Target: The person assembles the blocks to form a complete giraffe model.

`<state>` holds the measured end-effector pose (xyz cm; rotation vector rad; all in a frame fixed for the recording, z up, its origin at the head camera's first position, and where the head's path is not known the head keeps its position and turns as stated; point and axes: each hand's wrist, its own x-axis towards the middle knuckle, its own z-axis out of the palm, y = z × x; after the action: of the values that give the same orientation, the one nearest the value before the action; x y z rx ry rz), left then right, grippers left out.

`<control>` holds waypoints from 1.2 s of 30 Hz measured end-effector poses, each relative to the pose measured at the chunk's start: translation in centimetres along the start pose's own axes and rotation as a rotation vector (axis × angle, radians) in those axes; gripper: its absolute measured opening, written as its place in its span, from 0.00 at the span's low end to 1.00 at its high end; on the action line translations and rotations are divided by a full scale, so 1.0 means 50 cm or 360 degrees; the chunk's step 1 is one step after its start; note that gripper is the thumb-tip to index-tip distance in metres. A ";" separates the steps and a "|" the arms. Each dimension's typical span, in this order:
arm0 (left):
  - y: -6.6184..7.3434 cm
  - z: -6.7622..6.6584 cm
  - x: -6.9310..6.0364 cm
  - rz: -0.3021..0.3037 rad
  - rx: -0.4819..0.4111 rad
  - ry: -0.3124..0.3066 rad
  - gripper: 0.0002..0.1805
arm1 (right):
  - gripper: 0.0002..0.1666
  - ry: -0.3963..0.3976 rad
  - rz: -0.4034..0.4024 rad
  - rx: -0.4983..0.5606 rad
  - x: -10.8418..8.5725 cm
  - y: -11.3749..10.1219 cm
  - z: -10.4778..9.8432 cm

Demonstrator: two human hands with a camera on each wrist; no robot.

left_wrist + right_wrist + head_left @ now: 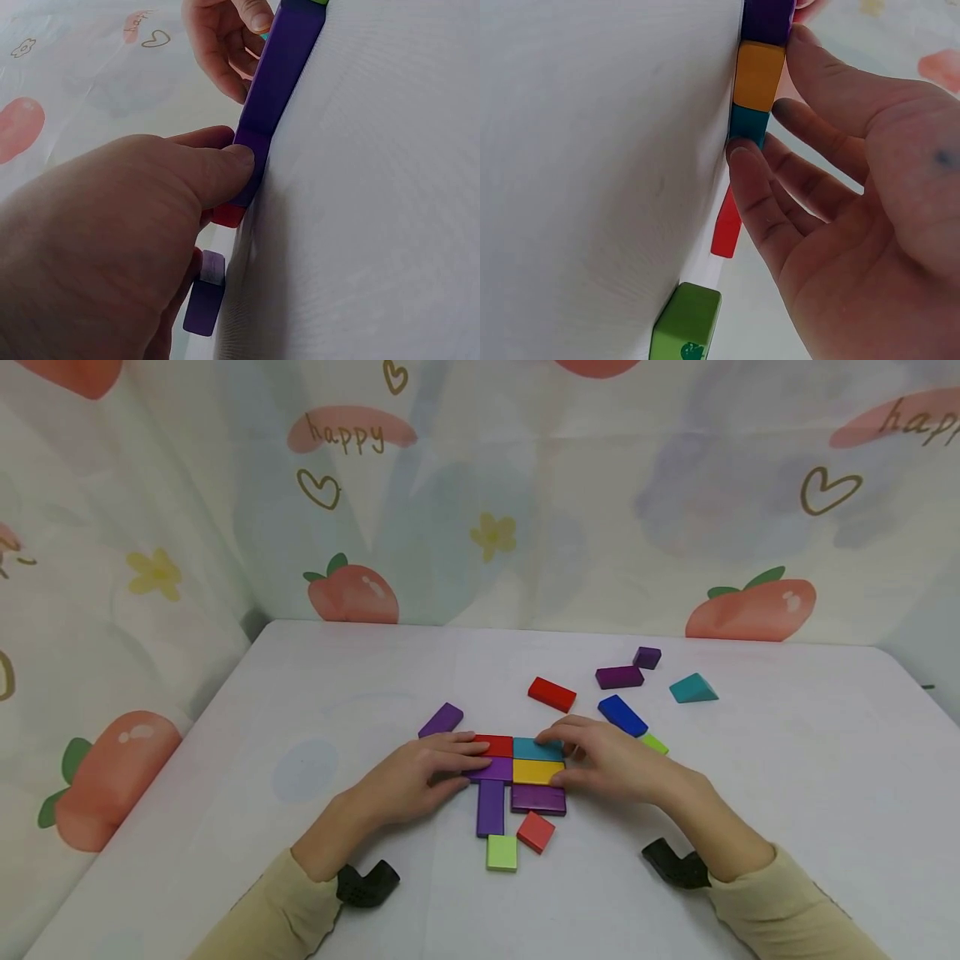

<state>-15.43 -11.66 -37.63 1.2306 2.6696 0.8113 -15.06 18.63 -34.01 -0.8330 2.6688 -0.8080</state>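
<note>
Two hands at a cluster of flat blocks, middle of the white counter [570, 902]. Left hand [416, 775]: grip relaxed, fingers extended, tips on the left ends of the red block [495, 746] and the purple block [498, 769] just near of it; thumb rests against the purple one's end. Right hand [615, 760]: grip holds the teal block [534, 750], fingers bent at its far side, thumb at the right end of the yellow block [537, 772]. These four lie flush, two by two: red and teal far, purple and yellow near.

Near of them: a lengthwise violet block [491, 808] on the left, a crosswise plum block [537, 800] on the right. A light green square [502, 853] lies at the violet block's near end; a red square [536, 832], turned askew, just right of it.

Far right, loose: blue block [622, 716], teal wedge [693, 688].
</note>
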 end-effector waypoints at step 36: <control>0.003 -0.003 -0.001 -0.0018 -0.0046 0.0008 0.21 | 0.21 -0.0221 -0.0385 -0.0215 -0.041 -0.040 0.001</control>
<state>-15.33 -11.65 -37.43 1.2070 2.6566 0.8497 -12.48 18.41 -32.81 -1.2170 2.5535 -0.5988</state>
